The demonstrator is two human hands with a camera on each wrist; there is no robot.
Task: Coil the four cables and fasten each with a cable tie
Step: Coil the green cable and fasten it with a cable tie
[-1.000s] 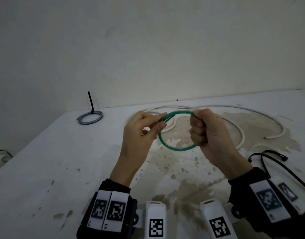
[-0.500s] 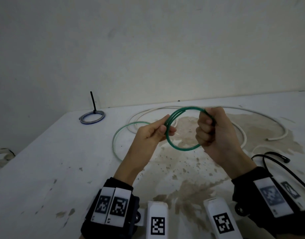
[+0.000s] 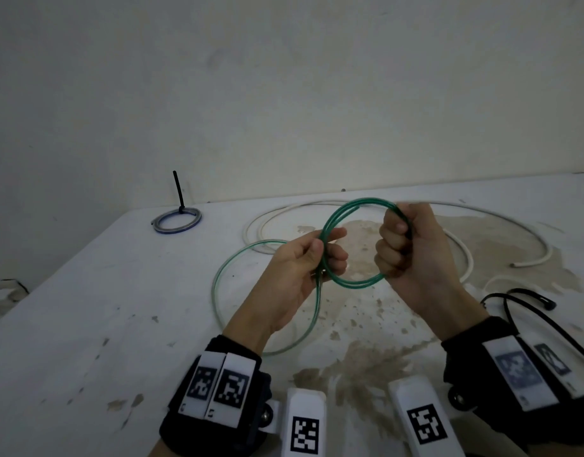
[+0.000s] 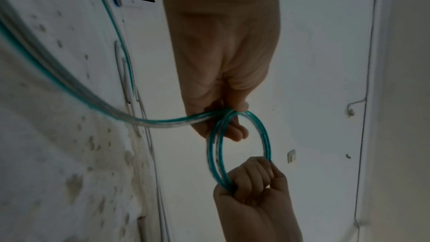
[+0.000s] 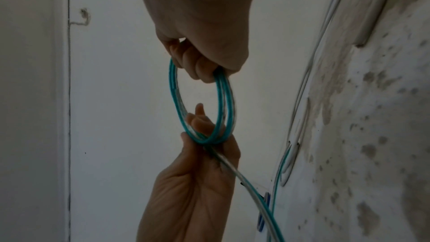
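A green cable (image 3: 350,206) is wound into a small coil of two or three turns, held up between both hands above the table. My right hand (image 3: 399,245) grips the coil's right side in a fist. My left hand (image 3: 320,255) pinches the coil's left side where the turns cross (image 4: 229,114), thumb against fingers. The cable's loose tail (image 3: 218,285) runs from my left hand in a wide loop over the table (image 3: 86,308). In the right wrist view the coil (image 5: 202,102) hangs between both hands.
A blue-grey coil (image 3: 177,221) fastened with a black cable tie (image 3: 179,192) lies at the back left. A long white cable (image 3: 465,255) curves across the back of the stained table. A black cable (image 3: 528,308) lies at the right, near my right wrist.
Both hands have risen slightly and moved right. Another turn has been laid onto the green coil, and the loose tail now shows as a wide loop left of my left hand.
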